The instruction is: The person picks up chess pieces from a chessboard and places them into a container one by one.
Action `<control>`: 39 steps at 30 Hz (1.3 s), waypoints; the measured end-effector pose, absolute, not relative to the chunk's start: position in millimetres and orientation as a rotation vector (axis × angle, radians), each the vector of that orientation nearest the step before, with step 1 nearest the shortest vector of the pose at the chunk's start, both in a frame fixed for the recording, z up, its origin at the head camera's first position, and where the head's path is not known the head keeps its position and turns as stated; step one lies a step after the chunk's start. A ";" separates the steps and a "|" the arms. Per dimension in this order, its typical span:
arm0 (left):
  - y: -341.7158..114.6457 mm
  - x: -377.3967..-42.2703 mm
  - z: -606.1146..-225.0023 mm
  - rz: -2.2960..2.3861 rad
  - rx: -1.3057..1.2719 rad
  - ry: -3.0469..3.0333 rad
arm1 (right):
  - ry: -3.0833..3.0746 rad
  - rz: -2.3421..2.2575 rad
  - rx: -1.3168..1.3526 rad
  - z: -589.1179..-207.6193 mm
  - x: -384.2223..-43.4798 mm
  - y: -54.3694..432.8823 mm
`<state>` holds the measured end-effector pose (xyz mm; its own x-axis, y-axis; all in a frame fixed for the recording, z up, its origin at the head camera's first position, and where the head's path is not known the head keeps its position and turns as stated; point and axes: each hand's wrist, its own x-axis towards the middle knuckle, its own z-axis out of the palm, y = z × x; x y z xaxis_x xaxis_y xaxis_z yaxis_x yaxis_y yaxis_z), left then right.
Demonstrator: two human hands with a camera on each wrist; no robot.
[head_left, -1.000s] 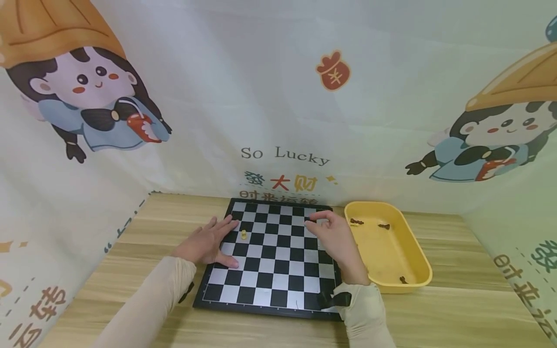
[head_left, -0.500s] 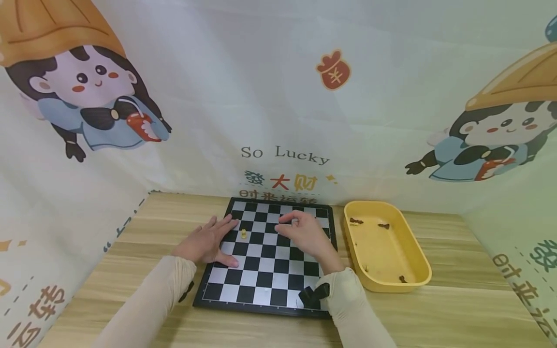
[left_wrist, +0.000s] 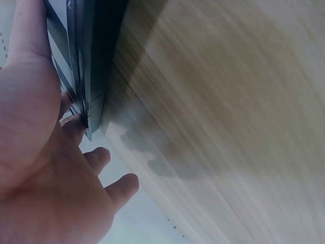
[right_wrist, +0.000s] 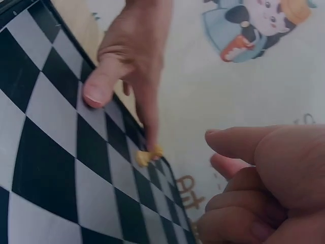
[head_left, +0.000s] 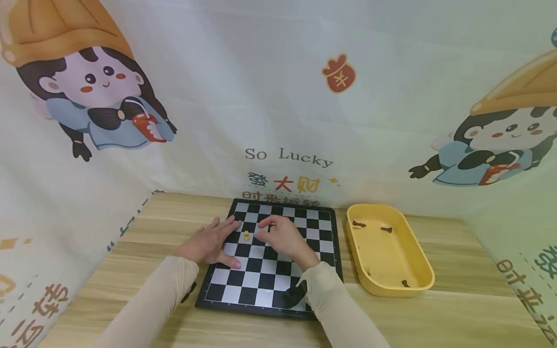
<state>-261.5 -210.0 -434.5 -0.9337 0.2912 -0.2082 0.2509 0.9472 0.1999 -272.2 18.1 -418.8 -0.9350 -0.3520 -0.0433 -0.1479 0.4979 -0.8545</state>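
A black-and-white chessboard (head_left: 252, 279) lies on the wooden table. One small yellow chess piece (head_left: 246, 235) stands upright on a square near its left edge. My left hand (head_left: 207, 245) is spread over the left border of the board, with thumb and fingers on either side of the piece. In the left wrist view its fingers reach past the dark board edge. Just right of the piece hovers my right hand (head_left: 283, 237). Its thumb (right_wrist: 238, 144) and index finger are apart with nothing visible between them, and the other fingers are bent inward.
To the right of the board is a yellow tray (head_left: 428, 270) with several small dark pieces inside, including one dark chess piece (head_left: 386, 229). Behind the table hangs a printed cloth (head_left: 209, 96). Dark bands are on both wrists.
My right hand has travelled left across the board, from its right edge to beside the yellow piece. The left hand stays in place. The head view has shifted slightly.
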 end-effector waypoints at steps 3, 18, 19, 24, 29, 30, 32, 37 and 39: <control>-208.5 -261.3 -435.9 0.248 0.411 2.861 | 2.503 -1.437 -0.417 -425.8 -273.8 11.3; -209.1 -262.4 -433.0 0.247 0.439 2.859 | 2.347 -1.552 -0.335 -452.3 -287.8 -13.0; -209.1 -262.5 -433.3 0.246 0.438 2.857 | 2.338 -1.557 -0.330 -454.3 -287.9 -13.3; -210.0 -262.5 -435.0 0.250 0.427 2.854 | 2.327 -1.563 -0.319 -460.2 -288.7 -15.3; -208.9 -261.8 -436.2 0.260 0.427 2.852 | 2.392 -1.495 -0.292 -459.3 -288.4 -16.6; -208.7 -261.4 -435.8 0.259 0.429 2.852 | 2.407 -1.477 -0.288 -458.8 -288.4 -17.2; -208.4 -260.6 -434.9 0.262 0.428 2.853 | 2.437 -1.443 -0.280 -457.5 -288.4 -18.4; -208.7 -258.0 -432.0 0.258 0.447 2.867 | 2.427 -1.437 -0.244 -454.7 -289.5 -20.7; -208.6 -257.3 -431.3 0.258 0.450 2.865 | 2.401 -1.450 -0.221 -454.2 -289.9 -20.9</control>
<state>-257.3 -208.6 -431.3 -0.9265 0.3203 -0.1973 0.2799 0.9374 0.2072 -289.9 -20.9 -454.2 -0.9347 -0.2966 -0.1958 0.0353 0.4708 -0.8815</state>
